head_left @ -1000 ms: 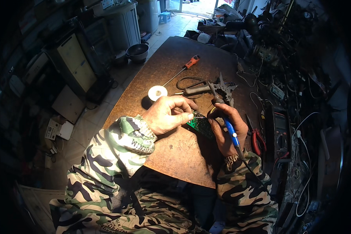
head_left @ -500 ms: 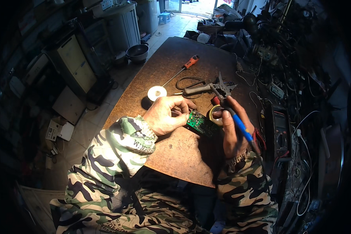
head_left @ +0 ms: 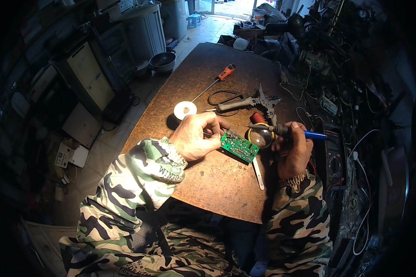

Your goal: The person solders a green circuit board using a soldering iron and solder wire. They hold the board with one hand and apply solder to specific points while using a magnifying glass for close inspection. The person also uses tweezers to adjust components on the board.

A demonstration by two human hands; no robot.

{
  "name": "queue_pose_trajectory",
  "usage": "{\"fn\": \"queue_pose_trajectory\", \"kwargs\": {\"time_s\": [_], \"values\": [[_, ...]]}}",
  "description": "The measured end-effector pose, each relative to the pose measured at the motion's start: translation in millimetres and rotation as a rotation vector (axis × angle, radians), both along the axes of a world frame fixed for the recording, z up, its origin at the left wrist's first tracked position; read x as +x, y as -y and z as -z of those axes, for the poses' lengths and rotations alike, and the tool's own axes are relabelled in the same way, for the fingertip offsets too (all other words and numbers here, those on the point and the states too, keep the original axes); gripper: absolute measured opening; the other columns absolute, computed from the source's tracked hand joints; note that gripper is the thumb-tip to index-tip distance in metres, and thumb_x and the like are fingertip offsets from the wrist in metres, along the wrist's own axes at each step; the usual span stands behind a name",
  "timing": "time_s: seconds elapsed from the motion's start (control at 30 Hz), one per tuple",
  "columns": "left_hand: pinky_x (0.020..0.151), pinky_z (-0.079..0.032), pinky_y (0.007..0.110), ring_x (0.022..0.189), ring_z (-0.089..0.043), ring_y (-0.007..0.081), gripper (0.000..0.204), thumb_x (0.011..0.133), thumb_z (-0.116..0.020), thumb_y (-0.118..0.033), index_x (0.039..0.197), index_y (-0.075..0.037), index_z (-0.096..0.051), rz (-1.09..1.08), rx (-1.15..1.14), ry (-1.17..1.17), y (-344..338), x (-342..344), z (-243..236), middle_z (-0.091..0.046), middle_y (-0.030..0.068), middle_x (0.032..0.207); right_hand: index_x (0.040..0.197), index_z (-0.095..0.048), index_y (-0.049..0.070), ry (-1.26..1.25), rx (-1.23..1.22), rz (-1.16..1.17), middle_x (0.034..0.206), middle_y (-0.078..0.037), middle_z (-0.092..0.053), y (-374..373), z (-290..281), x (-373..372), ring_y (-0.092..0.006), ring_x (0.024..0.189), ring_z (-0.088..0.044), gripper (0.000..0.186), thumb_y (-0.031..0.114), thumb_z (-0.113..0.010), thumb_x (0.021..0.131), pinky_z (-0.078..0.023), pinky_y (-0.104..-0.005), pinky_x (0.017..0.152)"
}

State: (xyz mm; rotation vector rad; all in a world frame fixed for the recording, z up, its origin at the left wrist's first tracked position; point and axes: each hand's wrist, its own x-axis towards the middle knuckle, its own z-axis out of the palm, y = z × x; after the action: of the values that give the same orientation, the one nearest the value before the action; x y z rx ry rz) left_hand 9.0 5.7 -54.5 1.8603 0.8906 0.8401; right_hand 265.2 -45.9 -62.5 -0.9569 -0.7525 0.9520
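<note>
My left hand [head_left: 196,137] is closed in a pinch at the left end of a green circuit board [head_left: 239,147]. A thin wire seems to run between its thumb and fingers, partly hidden. My right hand [head_left: 293,151] grips a soldering iron [head_left: 315,135] with a blue handle. Its dark shaft points left, over a round gold-rimmed tin [head_left: 259,138]. Close behind the tin lies a small red ribbed piece [head_left: 257,118]. From under the board's right end sticks out a slim pale metal strip [head_left: 259,177]. A white spool [head_left: 185,109] stands behind my left hand.
On the brown table [head_left: 203,184], a screwdriver [head_left: 226,72] with an orange-red handle lies farther back. A metal tool [head_left: 266,102] with a grey handle and a dark cable loop [head_left: 222,98] are nearer. A multimeter [head_left: 335,154] and tangled wires crowd the right side.
My right hand has moved right, swinging the soldering iron away from the board to point left over the tin. The board and metal strip are now better exposed. The left hand stays nearly still.
</note>
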Motion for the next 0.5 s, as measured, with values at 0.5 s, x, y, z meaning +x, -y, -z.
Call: {"fn": "queue_pose_trajectory", "kwargs": {"time_s": [0.5], "values": [[0.084,-0.057,0.031,0.094,-0.069,0.0166,0.005,0.086,-0.065,0.000,0.084,-0.001,-0.060,-0.049,0.021,-0.010,2.9,2.1,-0.7,-0.071,0.0152,0.115,0.091,-0.061,0.001,0.134,0.017,-0.038,0.066,-0.006,-0.060,0.6,2.9,-2.9,-0.0117,0.046,-0.051,0.023,0.022,-0.065,0.097,-0.045,-0.0267,0.045]]}}
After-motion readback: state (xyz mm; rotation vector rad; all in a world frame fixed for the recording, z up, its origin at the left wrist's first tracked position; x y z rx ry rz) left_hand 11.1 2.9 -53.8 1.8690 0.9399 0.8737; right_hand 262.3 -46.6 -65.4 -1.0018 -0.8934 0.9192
